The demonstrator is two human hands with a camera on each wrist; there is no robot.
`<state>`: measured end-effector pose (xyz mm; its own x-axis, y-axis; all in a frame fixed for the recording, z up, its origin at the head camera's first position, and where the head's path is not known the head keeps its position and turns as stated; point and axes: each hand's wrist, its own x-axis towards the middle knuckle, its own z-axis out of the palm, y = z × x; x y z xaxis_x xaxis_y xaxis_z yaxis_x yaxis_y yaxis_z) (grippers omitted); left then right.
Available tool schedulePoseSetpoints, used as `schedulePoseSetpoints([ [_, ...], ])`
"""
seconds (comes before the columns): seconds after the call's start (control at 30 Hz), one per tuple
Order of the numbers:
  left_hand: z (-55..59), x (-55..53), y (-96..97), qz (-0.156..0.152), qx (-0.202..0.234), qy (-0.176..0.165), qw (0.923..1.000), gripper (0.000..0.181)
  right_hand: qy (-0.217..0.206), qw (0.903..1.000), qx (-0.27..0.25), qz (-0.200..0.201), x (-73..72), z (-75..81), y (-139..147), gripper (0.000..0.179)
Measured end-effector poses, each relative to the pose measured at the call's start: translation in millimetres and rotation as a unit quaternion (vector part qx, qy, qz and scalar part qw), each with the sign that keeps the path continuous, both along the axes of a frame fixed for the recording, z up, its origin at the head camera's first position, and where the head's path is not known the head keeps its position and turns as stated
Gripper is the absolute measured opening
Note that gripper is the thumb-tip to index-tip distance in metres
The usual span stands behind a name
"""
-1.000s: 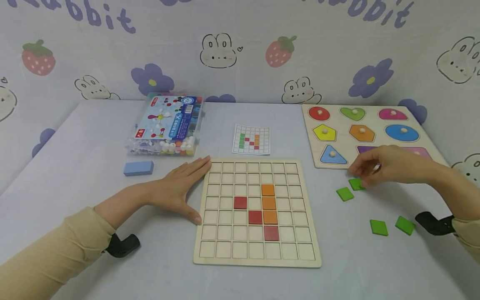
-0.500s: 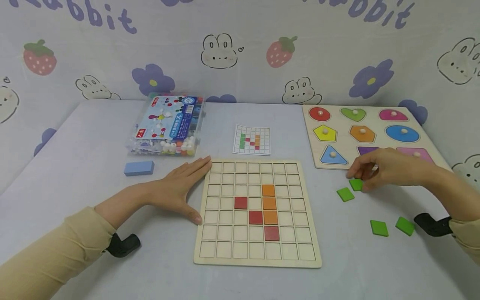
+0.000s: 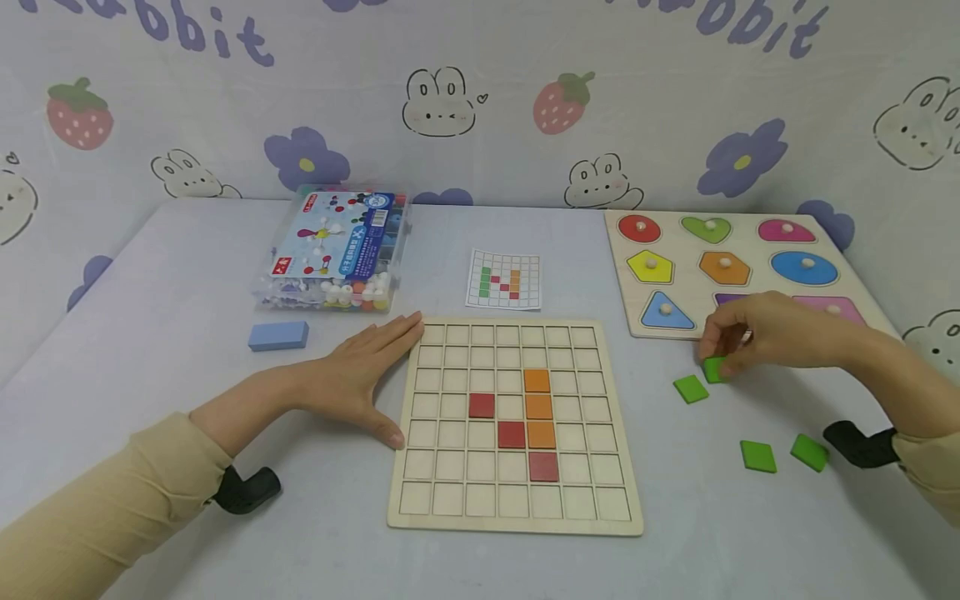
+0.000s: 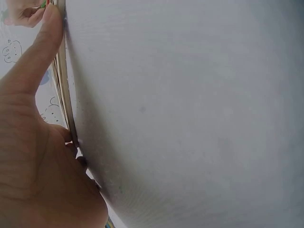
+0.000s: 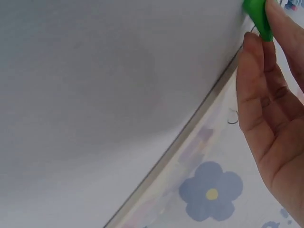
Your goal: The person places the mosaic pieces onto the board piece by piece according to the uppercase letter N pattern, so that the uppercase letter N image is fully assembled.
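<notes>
My left hand (image 3: 348, 383) rests along the left edge of the wooden grid board (image 3: 517, 510), its fingers straight and thumb spread against the rim. On that board sit three orange tiles (image 3: 538, 407) in a column and three red tiles (image 3: 512, 435) on a diagonal. To the right, my right hand (image 3: 780, 331) pinches a green square tile (image 3: 713, 369) between thumb and fingers, and the right wrist view shows this green tile (image 5: 259, 16) at the fingertips. Close by lies another green tile (image 3: 691, 388). Two more green tiles (image 3: 758, 456) lie nearer the front.
A printed pattern card (image 3: 503, 281) lies behind the grid board. Back left stands a clear plastic case (image 3: 330, 250) of molecule parts, with a blue block (image 3: 278, 337) in front. The shape puzzle board (image 3: 671, 279) lies back right, partly under my right hand.
My right hand's fingers have closed on the green tile, which now looks slightly tilted up from the table. My left hand and the grid board keep their places.
</notes>
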<state>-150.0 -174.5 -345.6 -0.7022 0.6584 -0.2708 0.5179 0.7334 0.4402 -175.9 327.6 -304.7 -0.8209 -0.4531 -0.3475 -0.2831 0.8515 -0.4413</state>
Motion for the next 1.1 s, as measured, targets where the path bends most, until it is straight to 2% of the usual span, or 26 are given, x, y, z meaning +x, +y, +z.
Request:
schedulePoseSetpoints([
  [0.17,0.1,-0.3,-0.6,0.0,0.001,-0.001,1.0,0.132,0.008,0.9998,0.009,0.017,-2.7,7.7,-10,0.016],
  [0.53,1.0,-1.6,0.9,-0.005,-0.002,0.0,1.0,0.132,0.01,0.9972,-0.046,0.059,-2.1,27.1,-62,0.014],
  [0.9,0.7,-1.2,0.6,-0.006,-0.004,0.004,1.0,0.132,0.05,0.9895,-0.102,0.089,7.8,23.0,-119,0.013],
  [1.1,0.4,-1.0,-0.1,-0.006,-0.002,0.004,1.0,0.132,0.076,0.9856,-0.124,0.086,7.5,17.0,-144,0.009],
])
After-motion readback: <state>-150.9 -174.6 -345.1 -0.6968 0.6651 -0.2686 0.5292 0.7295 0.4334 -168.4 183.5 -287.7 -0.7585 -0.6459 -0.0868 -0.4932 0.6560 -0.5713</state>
